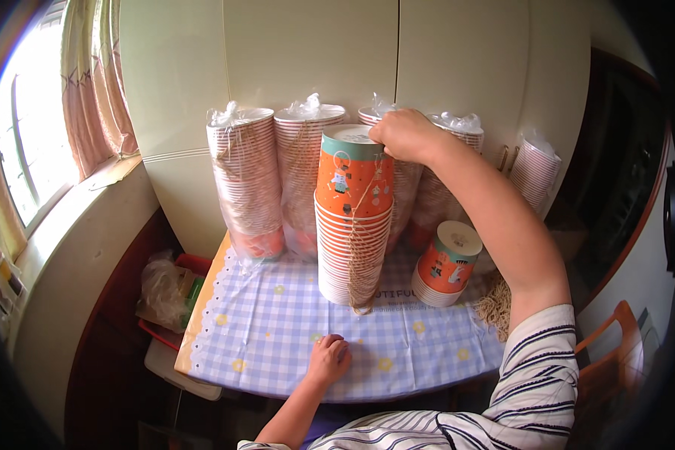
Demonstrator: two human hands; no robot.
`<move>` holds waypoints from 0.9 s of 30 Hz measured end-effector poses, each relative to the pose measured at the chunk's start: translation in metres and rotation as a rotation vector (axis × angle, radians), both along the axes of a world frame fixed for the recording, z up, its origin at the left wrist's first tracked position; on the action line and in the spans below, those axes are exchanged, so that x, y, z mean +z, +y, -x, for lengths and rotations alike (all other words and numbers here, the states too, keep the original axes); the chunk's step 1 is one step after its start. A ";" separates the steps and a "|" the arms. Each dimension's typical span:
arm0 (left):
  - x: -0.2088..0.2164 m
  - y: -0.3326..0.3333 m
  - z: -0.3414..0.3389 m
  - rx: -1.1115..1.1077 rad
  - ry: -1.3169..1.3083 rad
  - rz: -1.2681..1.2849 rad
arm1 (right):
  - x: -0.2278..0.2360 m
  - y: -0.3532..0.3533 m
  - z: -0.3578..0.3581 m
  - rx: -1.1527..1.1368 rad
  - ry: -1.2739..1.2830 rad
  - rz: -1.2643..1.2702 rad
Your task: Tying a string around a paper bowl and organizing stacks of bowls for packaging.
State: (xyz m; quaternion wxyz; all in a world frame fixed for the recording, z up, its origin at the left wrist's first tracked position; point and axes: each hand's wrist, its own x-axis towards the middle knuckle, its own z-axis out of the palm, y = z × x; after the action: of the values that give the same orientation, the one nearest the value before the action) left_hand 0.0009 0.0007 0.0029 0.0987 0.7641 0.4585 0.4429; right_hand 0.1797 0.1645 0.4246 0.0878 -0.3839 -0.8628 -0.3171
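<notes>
From my screen I make out dark lettering (396, 295) on the checked tablecloth (270, 341), one larger line over smaller ones, its beginning hidden behind the tall cup stack (352, 259). The faint mark I see on that stack's upturned base is too small to read.

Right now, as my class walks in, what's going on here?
A person's right hand is at the top edge of a tall, upside-down stack of orange-and-teal cups, with tan twine down the front; its exact grip is hidden. The left hand rests, curled, on the blue-and-white checked tablecloth. A shorter orange-and-teal stack stands to the right; tall plastic-wrapped cup stacks stand behind.
</notes>
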 end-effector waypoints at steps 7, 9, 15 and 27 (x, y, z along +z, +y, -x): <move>0.003 -0.001 -0.001 0.009 0.006 -0.009 | -0.002 -0.003 0.000 0.018 0.010 0.015; 0.001 -0.001 -0.001 0.014 0.007 -0.009 | -0.001 -0.007 0.004 -0.024 -0.016 0.030; 0.004 -0.002 -0.002 0.009 -0.008 -0.016 | -0.004 -0.009 0.002 -0.059 -0.050 0.019; 0.001 -0.001 -0.002 0.005 0.001 -0.011 | -0.042 -0.014 -0.035 0.076 0.239 0.081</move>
State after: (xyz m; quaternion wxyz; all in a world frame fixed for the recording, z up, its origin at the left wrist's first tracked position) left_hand 0.0026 -0.0006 0.0035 0.0931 0.7637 0.4580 0.4454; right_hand 0.2144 0.1503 0.3825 0.1863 -0.3892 -0.8722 -0.2303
